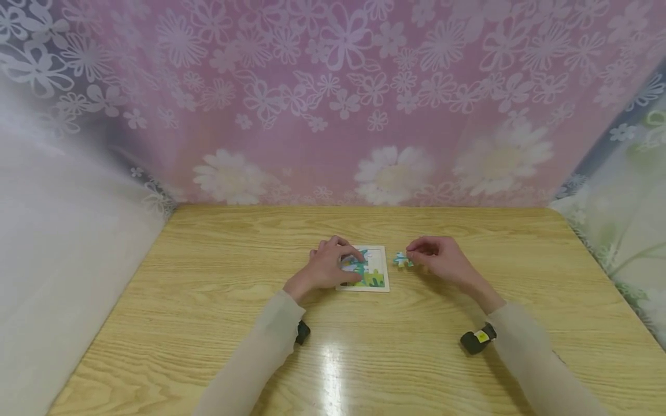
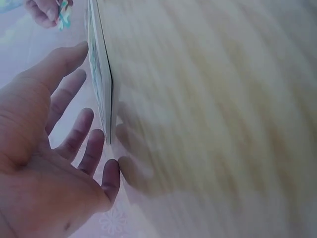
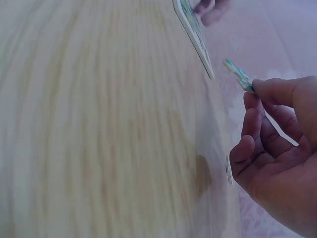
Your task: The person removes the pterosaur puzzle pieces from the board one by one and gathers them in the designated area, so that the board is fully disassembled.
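Saw a shallow square puzzle tray with a cream-white rim (image 1: 386, 268) flat on a glossy, wood-grained yellowish table (image 1: 208, 260), holding blue, green and yellow interlocking jigsaw pieces (image 1: 373, 279), with a pale patch at the upper right. Found the left hand (image 1: 328, 267) arched over the tray's left side, released, fingers spread and slightly bent; could not tell about fingertip contact. Found the right hand (image 1: 444, 260) just right of the tray, pinching a thin, knobbed blue-green piece (image 1: 400, 260) between thumb and forefinger, apart from the rim. Noticed a thin, flat object (image 3: 229, 171) beside that hand, nearly edge-on. Noted a yellow label (image 1: 481, 336) on the black wrist device (image 1: 472, 343), too small to read.
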Tool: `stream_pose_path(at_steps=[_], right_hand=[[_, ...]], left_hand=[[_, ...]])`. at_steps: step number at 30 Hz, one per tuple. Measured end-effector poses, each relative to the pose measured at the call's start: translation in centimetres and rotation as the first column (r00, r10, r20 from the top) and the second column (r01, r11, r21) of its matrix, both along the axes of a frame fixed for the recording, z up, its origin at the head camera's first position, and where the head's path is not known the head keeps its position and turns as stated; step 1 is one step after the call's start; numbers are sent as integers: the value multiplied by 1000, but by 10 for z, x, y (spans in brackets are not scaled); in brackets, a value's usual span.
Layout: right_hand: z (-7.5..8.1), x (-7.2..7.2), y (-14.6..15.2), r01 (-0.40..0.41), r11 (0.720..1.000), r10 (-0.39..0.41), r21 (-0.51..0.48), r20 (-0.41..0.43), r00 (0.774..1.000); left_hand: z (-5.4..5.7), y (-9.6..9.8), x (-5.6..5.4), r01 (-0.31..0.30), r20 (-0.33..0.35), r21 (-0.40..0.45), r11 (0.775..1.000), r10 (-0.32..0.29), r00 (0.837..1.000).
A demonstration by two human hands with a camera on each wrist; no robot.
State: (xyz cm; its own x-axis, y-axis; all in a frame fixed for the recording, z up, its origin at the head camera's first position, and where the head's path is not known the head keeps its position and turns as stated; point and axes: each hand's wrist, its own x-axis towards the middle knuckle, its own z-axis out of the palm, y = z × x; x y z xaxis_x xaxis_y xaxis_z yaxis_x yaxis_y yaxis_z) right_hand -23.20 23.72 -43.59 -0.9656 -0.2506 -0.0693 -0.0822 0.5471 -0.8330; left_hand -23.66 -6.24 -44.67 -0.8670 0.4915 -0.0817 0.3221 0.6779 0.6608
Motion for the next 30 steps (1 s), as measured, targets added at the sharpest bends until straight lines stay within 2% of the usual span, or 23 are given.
stream_pose_path(at_steps=[3, 9, 15, 22, 30], right_hand=[[2, 3, 10, 3, 1000, -4, -6, -20, 1000], [1, 6, 31, 34, 999, -34, 5, -59, 998], [-2, 5, 51, 80, 997, -79, 12, -79, 994], [-4, -1, 74, 96, 994, -89, 57, -116, 989], [-2, -17, 89, 106, 990, -98, 88, -94, 991]], left_hand=[[-1, -2, 0, 2, -8, -7, 1000, -2, 1000], [1, -7, 0, 46, 11, -22, 999, -46, 999], [2, -8, -1, 46, 35, -23, 999, -45, 998], [4, -6, 0, 48, 46, -41, 998, -46, 998], [4, -7, -4, 63, 69, -62, 996, -58, 996]])
